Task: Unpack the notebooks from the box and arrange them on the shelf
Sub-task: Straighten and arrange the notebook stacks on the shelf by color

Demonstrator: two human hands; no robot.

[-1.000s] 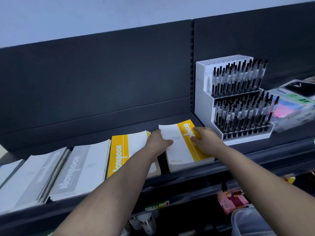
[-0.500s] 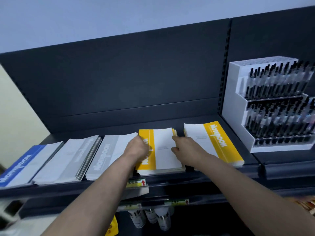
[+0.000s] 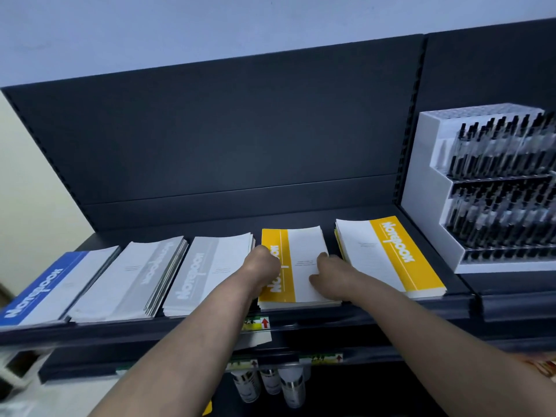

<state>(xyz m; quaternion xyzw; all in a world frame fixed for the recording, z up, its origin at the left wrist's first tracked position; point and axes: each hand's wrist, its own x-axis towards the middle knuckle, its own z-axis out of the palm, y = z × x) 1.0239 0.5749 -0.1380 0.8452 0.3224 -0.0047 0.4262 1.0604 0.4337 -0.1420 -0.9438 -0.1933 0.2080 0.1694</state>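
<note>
Now L hand [image 3: 263,266] & R hand [image 3: 328,273] grip yellow notebook stack [image 3: 304,246] by side edges.

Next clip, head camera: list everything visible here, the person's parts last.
shelf: one, dark, across the frame.
blue notebook stack: one, blue-white, far left.
grey notebook stacks: two, grey-white, beside it.
yellow notebook stacks: two, yellow-white, centre and centre-right.
pen display: one, white with black pens, far right.
price labels: two, green-yellow, below the shelf front.
bottles: about three, white, beneath the shelf.
left hand: one, at the centre yellow stack's left edge, fingers hidden.
right hand: one, on that stack's right side.
</note>
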